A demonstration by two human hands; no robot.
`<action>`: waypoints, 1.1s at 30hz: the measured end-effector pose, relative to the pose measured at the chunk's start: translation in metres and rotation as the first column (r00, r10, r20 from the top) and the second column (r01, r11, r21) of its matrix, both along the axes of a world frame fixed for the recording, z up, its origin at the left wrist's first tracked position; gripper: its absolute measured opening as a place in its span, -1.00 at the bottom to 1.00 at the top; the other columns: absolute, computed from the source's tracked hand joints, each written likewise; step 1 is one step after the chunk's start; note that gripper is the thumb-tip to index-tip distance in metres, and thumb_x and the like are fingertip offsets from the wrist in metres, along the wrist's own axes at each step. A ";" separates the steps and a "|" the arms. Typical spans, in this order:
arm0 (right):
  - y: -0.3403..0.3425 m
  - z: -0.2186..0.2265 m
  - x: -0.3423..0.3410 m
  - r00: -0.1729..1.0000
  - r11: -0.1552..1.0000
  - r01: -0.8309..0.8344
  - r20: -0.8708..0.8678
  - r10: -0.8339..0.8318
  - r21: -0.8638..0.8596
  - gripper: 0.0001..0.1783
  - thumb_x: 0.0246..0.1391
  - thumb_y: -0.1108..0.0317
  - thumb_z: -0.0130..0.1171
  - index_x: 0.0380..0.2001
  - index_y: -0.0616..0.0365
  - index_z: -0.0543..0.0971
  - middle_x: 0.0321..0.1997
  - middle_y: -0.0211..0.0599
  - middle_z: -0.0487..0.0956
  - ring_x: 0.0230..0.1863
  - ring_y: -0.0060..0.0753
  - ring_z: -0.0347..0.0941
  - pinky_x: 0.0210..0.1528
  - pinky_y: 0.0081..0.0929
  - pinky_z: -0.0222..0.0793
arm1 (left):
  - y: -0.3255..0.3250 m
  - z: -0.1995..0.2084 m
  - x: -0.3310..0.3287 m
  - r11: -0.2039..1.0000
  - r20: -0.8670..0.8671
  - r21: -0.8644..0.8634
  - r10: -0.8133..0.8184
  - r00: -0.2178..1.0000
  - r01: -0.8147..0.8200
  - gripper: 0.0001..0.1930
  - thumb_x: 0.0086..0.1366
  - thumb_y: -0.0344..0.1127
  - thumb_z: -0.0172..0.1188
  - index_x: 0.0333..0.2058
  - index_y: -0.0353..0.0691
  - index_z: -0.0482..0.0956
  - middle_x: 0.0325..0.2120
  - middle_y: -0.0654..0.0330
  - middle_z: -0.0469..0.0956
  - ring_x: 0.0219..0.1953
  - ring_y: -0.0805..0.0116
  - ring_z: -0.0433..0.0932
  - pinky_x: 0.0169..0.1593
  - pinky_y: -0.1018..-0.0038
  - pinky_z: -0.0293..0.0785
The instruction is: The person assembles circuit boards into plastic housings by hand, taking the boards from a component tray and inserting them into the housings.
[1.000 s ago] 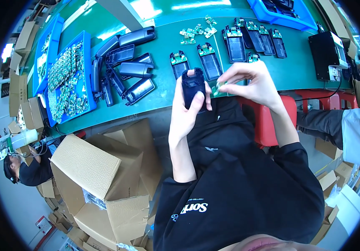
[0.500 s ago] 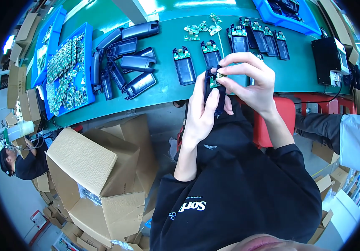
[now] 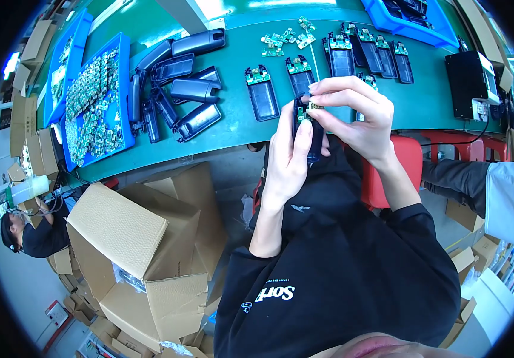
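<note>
In front of my chest, at the table's near edge, my left hand (image 3: pixel 288 158) is closed round a black plastic housing half (image 3: pixel 315 146), its thumb lying along the open face. At the housing's upper end sits a small green circuit board (image 3: pixel 303 114) with a little display. My right hand (image 3: pixel 361 116) pinches this board at its upper right, thumb below and fingers above; the fingertips hide part of it. Just beyond lie two housing halves with boards at their tops, one at left (image 3: pixel 261 95) and one nearer my hands (image 3: pixel 300 73).
Loose circuit boards (image 3: pixel 281 42) lie farther back. More board-fitted housings (image 3: pixel 340 56) stand to the right, near a blue bin (image 3: pixel 412 30) and a black box (image 3: pixel 469 89). At left are bare housings (image 3: pixel 194 89) and a blue tray (image 3: pixel 127 65) of boards. An open carton (image 3: pixel 173 304) stands below.
Both hands stay at the housing and have barely shifted. My left thumb has moved slightly up along it. The view has drifted slightly; the things on the table lie as before.
</note>
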State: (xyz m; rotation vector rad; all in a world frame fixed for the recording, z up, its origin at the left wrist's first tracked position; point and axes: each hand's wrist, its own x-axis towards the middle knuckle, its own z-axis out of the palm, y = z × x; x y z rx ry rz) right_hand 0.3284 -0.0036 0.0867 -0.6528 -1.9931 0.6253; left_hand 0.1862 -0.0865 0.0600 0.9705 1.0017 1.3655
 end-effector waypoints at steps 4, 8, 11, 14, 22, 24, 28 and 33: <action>-0.001 0.004 0.001 1.000 1.000 0.006 0.025 -0.006 0.005 -0.76 -0.18 0.58 0.48 -0.35 0.22 0.71 -0.18 -0.22 0.70 -0.15 -0.33 0.68 -0.14 -0.50 0.59 | 0.002 -0.005 -0.005 0.999 -0.117 0.041 0.015 0.993 -0.010 -0.61 0.58 -0.18 -0.20 0.15 -0.38 0.31 -0.41 0.14 0.56 -0.44 0.47 0.57 -0.30 0.57 0.50; -0.002 0.004 0.002 0.999 1.000 0.005 0.047 -0.005 0.014 -0.77 -0.19 0.58 0.48 -0.37 0.23 0.71 -0.19 -0.23 0.71 -0.16 -0.33 0.69 -0.15 -0.51 0.61 | 0.001 0.002 -0.009 1.000 -0.169 -0.021 0.007 0.986 -0.011 -0.61 0.59 -0.15 -0.20 0.11 -0.35 0.36 -0.44 0.18 0.56 -0.44 0.50 0.56 -0.30 0.60 0.49; -0.003 0.005 0.002 0.998 1.000 0.012 0.056 -0.013 0.019 -0.78 -0.19 0.58 0.49 -0.38 0.23 0.70 -0.20 -0.23 0.71 -0.17 -0.33 0.69 -0.16 -0.51 0.61 | 0.002 0.002 -0.008 1.000 -0.207 -0.005 0.025 0.978 -0.026 -0.62 0.58 -0.14 -0.19 0.08 -0.35 0.39 -0.47 0.20 0.57 -0.45 0.51 0.57 -0.32 0.60 0.49; -0.002 0.006 0.005 0.998 1.000 0.007 0.059 -0.009 0.023 -0.78 -0.20 0.58 0.49 -0.39 0.23 0.69 -0.20 -0.23 0.71 -0.16 -0.33 0.69 -0.15 -0.51 0.62 | 0.002 0.007 -0.008 0.999 -0.247 0.008 0.044 0.968 -0.044 -0.63 0.58 -0.14 -0.17 0.05 -0.34 0.42 -0.48 0.20 0.60 -0.45 0.51 0.59 -0.34 0.60 0.49; -0.010 0.009 0.006 0.995 0.999 0.008 0.097 -0.005 -0.033 -0.79 -0.18 0.59 0.48 -0.41 0.23 0.67 -0.21 -0.24 0.71 -0.17 -0.33 0.69 -0.16 -0.52 0.61 | 0.000 0.009 -0.013 0.997 -0.325 -0.003 0.070 0.943 -0.075 -0.73 0.50 -0.26 0.00 -0.01 -0.33 0.47 -0.53 0.14 0.60 -0.53 0.43 0.58 -0.42 0.48 0.46; -0.011 0.009 0.005 0.995 0.999 0.005 0.096 -0.001 -0.047 -0.79 -0.18 0.58 0.48 -0.40 0.24 0.67 -0.21 -0.24 0.71 -0.17 -0.33 0.69 -0.15 -0.51 0.60 | -0.001 0.008 -0.015 0.998 -0.374 0.010 0.062 0.925 -0.063 -0.75 0.49 -0.28 0.01 -0.02 -0.33 0.47 -0.54 0.12 0.59 -0.55 0.42 0.57 -0.43 0.46 0.45; -0.012 0.009 0.006 0.994 0.995 -0.005 0.105 0.016 -0.101 -0.79 -0.16 0.56 0.48 -0.40 0.24 0.66 -0.22 -0.23 0.71 -0.17 -0.31 0.68 -0.13 -0.50 0.59 | -0.002 0.008 -0.016 0.994 -0.497 0.077 0.107 0.861 -0.079 -0.77 0.48 -0.30 0.03 -0.04 -0.34 0.47 -0.55 0.11 0.58 -0.56 0.42 0.56 -0.45 0.46 0.43; -0.002 0.006 0.010 0.990 0.979 -0.076 0.102 0.096 -0.188 -0.75 -0.08 0.56 0.42 -0.26 0.25 0.66 -0.12 -0.18 0.69 -0.07 -0.29 0.66 -0.01 -0.46 0.56 | -0.002 0.009 -0.017 0.997 -0.563 0.053 0.083 0.822 -0.064 -0.75 0.52 -0.26 -0.03 -0.06 -0.34 0.47 -0.53 0.13 0.59 -0.54 0.45 0.57 -0.45 0.49 0.45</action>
